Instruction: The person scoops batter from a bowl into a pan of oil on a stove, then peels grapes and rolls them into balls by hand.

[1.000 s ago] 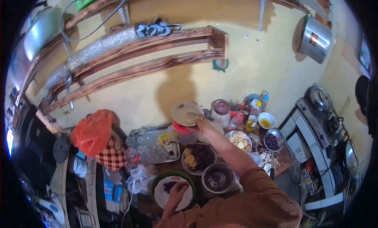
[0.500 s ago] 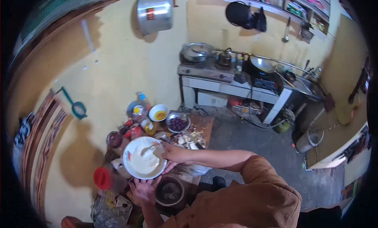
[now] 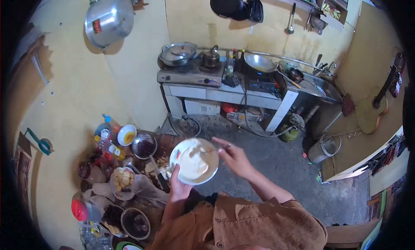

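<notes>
Your left hand (image 3: 180, 188) grips the near rim of the white bowl (image 3: 194, 162), thumb over the edge, holding it up beside the right edge of the desk (image 3: 167, 142). Your right hand (image 3: 236, 160) pinches the spoon (image 3: 224, 147) at the bowl's right side. Pale, creamy mixture lies inside. On the desk, left of the bowl, sits a plate of pale pieces (image 3: 122, 179).

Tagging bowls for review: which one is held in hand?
The white bowl of pale mixture, gripped by the left hand; the yellow-filled bowl and others sit unheld.
</notes>
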`<state>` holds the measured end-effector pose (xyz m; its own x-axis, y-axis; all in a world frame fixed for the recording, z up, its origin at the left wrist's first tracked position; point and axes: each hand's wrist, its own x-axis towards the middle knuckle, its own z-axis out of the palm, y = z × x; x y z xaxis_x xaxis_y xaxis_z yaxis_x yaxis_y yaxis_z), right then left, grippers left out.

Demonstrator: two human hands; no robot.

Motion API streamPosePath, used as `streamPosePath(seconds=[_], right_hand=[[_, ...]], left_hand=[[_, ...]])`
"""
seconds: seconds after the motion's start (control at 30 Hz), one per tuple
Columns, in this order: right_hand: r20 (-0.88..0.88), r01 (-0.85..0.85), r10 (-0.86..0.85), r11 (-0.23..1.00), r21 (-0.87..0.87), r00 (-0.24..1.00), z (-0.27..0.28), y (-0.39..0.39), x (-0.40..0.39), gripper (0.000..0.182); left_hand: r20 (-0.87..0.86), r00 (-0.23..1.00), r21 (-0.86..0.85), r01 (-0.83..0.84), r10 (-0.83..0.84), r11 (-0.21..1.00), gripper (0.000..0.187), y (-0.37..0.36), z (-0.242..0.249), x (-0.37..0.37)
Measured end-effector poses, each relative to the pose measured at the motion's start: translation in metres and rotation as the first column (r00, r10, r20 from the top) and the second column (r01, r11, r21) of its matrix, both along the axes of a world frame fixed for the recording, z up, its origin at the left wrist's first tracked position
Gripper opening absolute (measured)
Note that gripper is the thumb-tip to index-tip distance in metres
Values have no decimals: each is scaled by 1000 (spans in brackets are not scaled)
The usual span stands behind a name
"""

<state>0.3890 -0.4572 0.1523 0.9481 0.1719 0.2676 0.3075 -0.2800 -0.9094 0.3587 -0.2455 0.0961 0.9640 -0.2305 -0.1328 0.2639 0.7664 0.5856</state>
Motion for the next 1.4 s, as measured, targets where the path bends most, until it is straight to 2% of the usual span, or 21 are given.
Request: streamPosePath(seconds=[0.03, 0.07, 0.1, 0.23, 0.33, 0.43, 0.5, 0.57, 0.6, 0.63, 0.67, 0.7, 0.73, 0.87, 0.93, 1.1, 1.2, 1.23, 1.3, 1.37, 1.4], right_hand=[[185, 94, -97, 995, 25, 978, 0, -15, 5, 24], [168, 103, -93, 993, -54, 981, -1, -36, 9, 17], [227, 140, -127, 989, -42, 965, 7, -48, 8, 15], [235, 229, -230, 973, 32, 944, 32, -96, 0, 15], [429, 457, -403, 889, -27, 808, 26, -122, 2, 14], [470, 562, -461, 821, -95, 753, 12, -140, 5, 15], [439, 612, -534, 790, -46, 722, 4, -148, 14, 15], [282, 692, -659, 721, -26, 698, -16, -159, 25, 13], [229, 710, -693, 704, 12, 684, -25, -164, 35, 6], [229, 724, -706, 689, 8, 670, -31, -170, 42, 6], [109, 728, -733, 680, 87, 672, -34, -175, 52, 5], [-13, 730, -739, 662, 168, 673, -37, -181, 64, 4], [-57, 724, -728, 666, 178, 683, -44, -192, 75, 5], [-118, 748, -744, 627, 216, 658, -52, -230, 139, 6], [-195, 753, -742, 561, 344, 642, -56, -247, 177, 7], [-141, 702, -735, 545, 459, 663, -29, -278, 272, 7], [116, 696, -722, 690, 199, 682, -19, -293, 322, 4], [110, 702, -727, 684, 197, 678, -19, -299, 335, 4], [341, 643, -609, 766, 16, 716, -12, -314, 358, 5], [351, 614, -576, 790, 4, 738, -14, -336, 374, 8], [300, 603, -574, 798, -5, 762, -14, -349, 380, 9]], left_hand=[[25, 1000, 7, 19, -19, 1000, 59, -20, 2, 9], [-17, 999, -3, 38, -38, 999, 59, -38, 1, 17], [-59, 997, -16, 57, -58, 998, 59, -52, 1, 24], [-77, 990, 41, 121, -117, 992, 58, -105, 12, 49], [-73, 982, 94, 181, -175, 979, 58, -134, 9, 68], [-97, 966, 137, 252, -241, 958, 58, -160, 1, 89], [-111, 952, 151, 300, -285, 942, 59, -180, -1, 104], [-151, 935, 131, 339, -320, 931, 59, -199, -2, 120], [-153, 928, 129, 360, -340, 924, 59, -209, -6, 131], [-166, 915, 125, 388, -366, 913, 59, -218, -12, 142], [-178, 903, 121, 413, -390, 903, 59, -228, -18, 155], [-178, 898, 119, 427, -403, 897, 59, -238, -21, 169], [-195, 894, 137, 431, -402, 892, 60, -248, -24, 182], [-210, 880, 154, 460, -426, 874, 61, -280, -31, 245], [-199, 879, 149, 464, -433, 873, 61, -293, -33, 282], [-175, 872, 179, 486, -458, 856, 63, -325, -27, 372], [-173, 893, 196, 444, -415, 874, 62, -353, -26, 420], [-144, 893, 201, 449, -427, 871, 61, -362, -23, 433], [-131, 887, 201, 462, -443, 864, 61, -380, -21, 453], [-143, 856, 131, 513, -496, 848, 61, -397, -21, 474], [-127, 863, 143, 504, -489, 852, 61, -407, -20, 482]])
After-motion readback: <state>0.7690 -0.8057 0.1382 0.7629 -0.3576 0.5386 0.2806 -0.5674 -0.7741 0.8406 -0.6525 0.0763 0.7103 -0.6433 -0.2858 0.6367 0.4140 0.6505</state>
